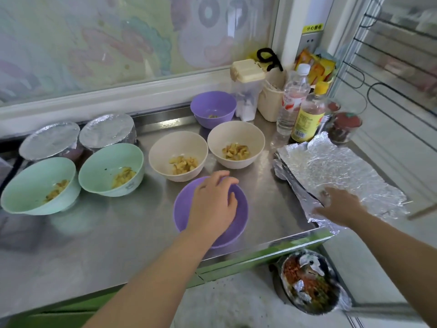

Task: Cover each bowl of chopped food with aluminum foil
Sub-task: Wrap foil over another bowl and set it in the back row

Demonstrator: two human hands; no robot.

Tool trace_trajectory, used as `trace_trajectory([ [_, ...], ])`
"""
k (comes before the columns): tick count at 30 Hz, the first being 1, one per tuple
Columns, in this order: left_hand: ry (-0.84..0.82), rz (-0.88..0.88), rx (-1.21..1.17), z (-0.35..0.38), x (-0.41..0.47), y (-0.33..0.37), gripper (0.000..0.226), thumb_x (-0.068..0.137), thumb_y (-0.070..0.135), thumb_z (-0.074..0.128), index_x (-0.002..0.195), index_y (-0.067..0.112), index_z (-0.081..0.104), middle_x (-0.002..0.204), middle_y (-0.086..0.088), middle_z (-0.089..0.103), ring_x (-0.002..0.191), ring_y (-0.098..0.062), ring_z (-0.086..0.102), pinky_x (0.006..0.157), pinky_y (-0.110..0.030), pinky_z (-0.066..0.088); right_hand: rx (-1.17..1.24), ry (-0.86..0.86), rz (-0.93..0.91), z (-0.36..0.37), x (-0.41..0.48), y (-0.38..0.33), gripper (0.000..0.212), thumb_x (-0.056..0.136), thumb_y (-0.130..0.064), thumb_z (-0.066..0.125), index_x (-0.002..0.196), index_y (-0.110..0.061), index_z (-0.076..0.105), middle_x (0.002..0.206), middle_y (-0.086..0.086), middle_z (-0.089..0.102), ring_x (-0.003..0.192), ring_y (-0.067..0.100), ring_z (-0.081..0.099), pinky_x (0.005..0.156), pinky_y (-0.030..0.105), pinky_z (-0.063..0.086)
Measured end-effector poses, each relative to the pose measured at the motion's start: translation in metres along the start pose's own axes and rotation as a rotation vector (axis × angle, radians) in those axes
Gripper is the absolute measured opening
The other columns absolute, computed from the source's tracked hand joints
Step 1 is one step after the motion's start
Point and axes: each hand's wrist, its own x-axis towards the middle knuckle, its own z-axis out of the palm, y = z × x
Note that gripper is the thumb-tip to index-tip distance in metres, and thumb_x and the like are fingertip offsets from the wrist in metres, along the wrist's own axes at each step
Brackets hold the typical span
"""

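Location type: small domestic kitchen.

Indicators:
- A stainless-steel desk (118, 233) with a raised rear lip is set against a patterned window pane (118, 31).
- Cream bowls (175, 144) and green bowls (111, 157) hold chopped food.
- Two foil-covered bowls (106, 131) and a stack of foil sheets (338, 171) lie on the desk.
- The rear right corner groups a lidded dispenser (247, 91), a clear bottle (293, 100), a yellow-labelled bottle (307, 119) and a jar (345, 129) of red contents.
- A wire rack (390, 67) stands to the right.
- A foil-lined container (309, 280) of food scraps sits on the floor.
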Motion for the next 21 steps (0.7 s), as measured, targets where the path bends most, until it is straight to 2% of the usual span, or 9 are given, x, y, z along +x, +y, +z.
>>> trace_trajectory([
  [4, -0.117, 0.21, -0.012, 0.035, 0.023, 0.029, 0.033, 0.091, 0.013, 0.058, 0.122, 0.017, 0.066, 0.129, -0.001, 0.059, 0.118, -0.025, 0.057, 0.104, -0.04, 0.041, -0.047, -0.004, -0.134, -0.009, -0.02, -0.007, 0.063, 0.072, -0.068, 0.049, 0.124, -0.031, 0.048, 0.123, -0.002, 0.054, 0.111, 0.029, 0.055, 0.095, 0.049, 0.05],
  [7, -0.244, 0.28, 0.037, 0.061, 0.039, 0.047, 0.034, 0.095, 0.019, 0.054, 0.129, 0.02, 0.062, 0.134, 0.002, 0.055, 0.126, -0.023, 0.05, 0.11, -0.039, 0.034, -0.125, -0.007, -0.194, -0.03, -0.045, -0.026, 0.038, 0.099, -0.048, 0.038, 0.127, -0.023, 0.048, 0.124, -0.001, 0.048, 0.113, 0.024, 0.051, 0.1, 0.044, 0.047],
  [10, -0.382, 0.306, 0.073, 0.082, 0.051, 0.059, 0.038, 0.098, 0.023, 0.05, 0.136, 0.025, 0.055, 0.143, 0.004, 0.048, 0.134, -0.025, 0.044, 0.115, -0.042, 0.031, -0.211, -0.028, -0.228, -0.036, -0.049, -0.034, 0.055, 0.096, -0.053, 0.016, 0.134, -0.024, 0.042, 0.135, 0.004, 0.044, 0.121, 0.029, 0.048, 0.1, 0.047, 0.047],
  [11, -0.415, 0.314, 0.087, 0.087, 0.054, 0.062, 0.04, 0.099, 0.024, 0.05, 0.139, 0.025, 0.053, 0.146, 0.004, 0.046, 0.135, -0.025, 0.043, 0.115, -0.043, 0.03, -0.245, -0.031, -0.248, -0.042, -0.053, -0.036, 0.053, 0.097, -0.052, 0.018, 0.136, -0.024, 0.04, 0.139, 0.005, 0.043, 0.125, 0.031, 0.046, 0.1, 0.049, 0.048],
  [13, -0.465, 0.335, 0.109, 0.094, 0.059, 0.068, 0.044, 0.101, 0.025, 0.049, 0.145, 0.026, 0.047, 0.154, 0.004, 0.039, 0.14, -0.025, 0.039, 0.117, -0.042, 0.029, -0.195, -0.033, -0.309, -0.046, -0.053, -0.037, 0.038, 0.104, -0.028, 0.036, 0.141, -0.021, 0.041, 0.145, 0.01, 0.038, 0.132, 0.033, 0.04, 0.101, 0.048, 0.045],
  [15, -0.496, 0.36, 0.128, 0.099, 0.064, 0.075, 0.051, 0.102, 0.023, 0.047, 0.152, 0.026, 0.038, 0.162, 0.004, 0.028, 0.147, -0.026, 0.03, 0.12, -0.042, 0.026, -0.112, -0.071, -0.33, -0.052, -0.057, -0.041, 0.039, 0.105, -0.018, 0.041, 0.143, -0.022, 0.038, 0.147, 0.01, 0.038, 0.135, 0.032, 0.038, 0.103, 0.048, 0.044],
  [17, -0.537, 0.362, 0.149, 0.107, 0.069, 0.08, 0.058, 0.103, 0.023, 0.045, 0.157, 0.029, 0.026, 0.167, 0.004, 0.014, 0.151, -0.026, 0.02, 0.122, -0.046, 0.022, -0.109, -0.053, -0.342, -0.052, -0.055, -0.04, 0.037, 0.107, -0.038, 0.036, 0.143, -0.027, 0.038, 0.149, 0.007, 0.042, 0.136, 0.03, 0.04, 0.106, 0.051, 0.044],
  [19, -0.571, 0.368, 0.176, 0.117, 0.074, 0.084, 0.063, 0.102, 0.022, 0.045, 0.159, 0.03, 0.017, 0.169, 0.005, 0.006, 0.154, -0.024, 0.013, 0.123, -0.051, 0.019, -0.148, -0.052, -0.314, -0.052, -0.05, -0.035, 0.08, 0.088, -0.086, 0.013, 0.14, -0.033, 0.043, 0.151, 0.004, 0.044, 0.134, 0.031, 0.046, 0.106, 0.054, 0.044],
  [21, -0.597, 0.37, 0.219, 0.127, 0.078, 0.086, 0.066, 0.101, 0.019, 0.045, 0.159, 0.029, 0.016, 0.169, 0.005, 0.002, 0.155, -0.023, 0.008, 0.123, -0.053, 0.016, -0.07, 0.005, -0.292, -0.038, -0.034, -0.023, 0.118, 0.056, -0.104, -0.01, 0.136, -0.037, 0.047, 0.153, 0.0, 0.044, 0.132, 0.031, 0.048, 0.105, 0.056, 0.043],
])
